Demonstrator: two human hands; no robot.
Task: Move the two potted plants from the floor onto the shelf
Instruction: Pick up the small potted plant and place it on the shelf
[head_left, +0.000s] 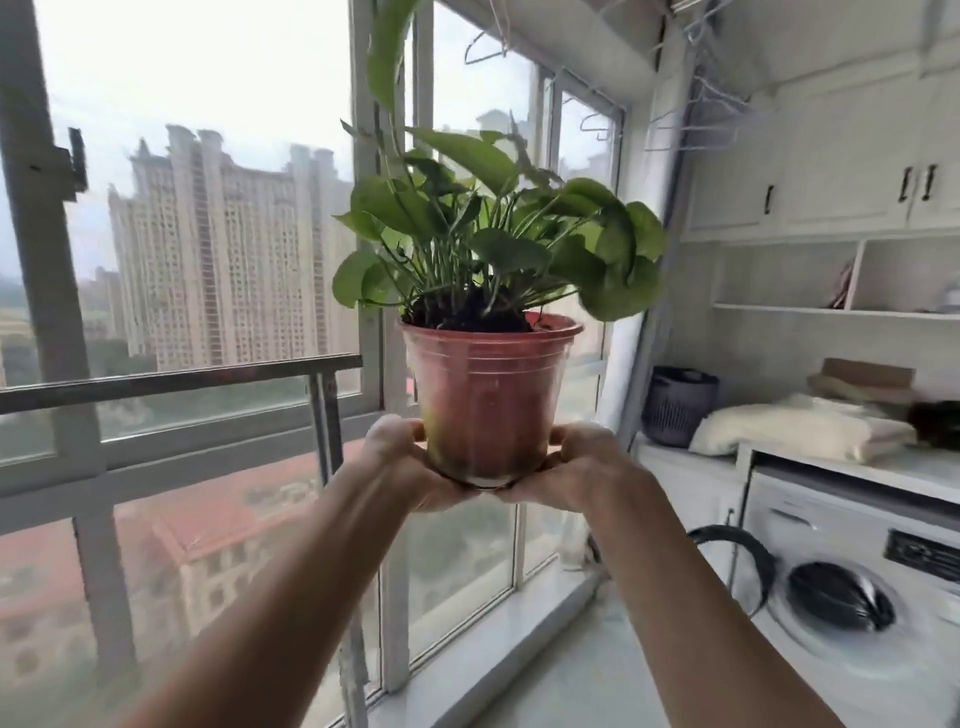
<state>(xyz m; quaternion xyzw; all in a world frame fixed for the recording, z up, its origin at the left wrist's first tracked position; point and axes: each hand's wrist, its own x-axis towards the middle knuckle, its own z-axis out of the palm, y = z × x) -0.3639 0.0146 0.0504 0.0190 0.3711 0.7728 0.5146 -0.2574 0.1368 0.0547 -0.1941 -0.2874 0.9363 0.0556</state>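
Note:
A potted plant (488, 395) in a reddish-brown plastic pot, with broad green leaves and dark soil, is held up at chest height in front of the window. My left hand (410, 462) cups the pot's base from the left and my right hand (582, 462) cups it from the right, with both arms stretched forward. The pot stays upright. A white open shelf (831, 310) is on the wall at the right, above the counter. The second potted plant is out of view.
A washing machine (852, 597) stands at the lower right under a white counter (924, 467) with folded cloth (795, 426) and a dark basket (678, 405). Wire hangers (696, 98) hang overhead. A metal railing (182, 382) and window frames fill the left.

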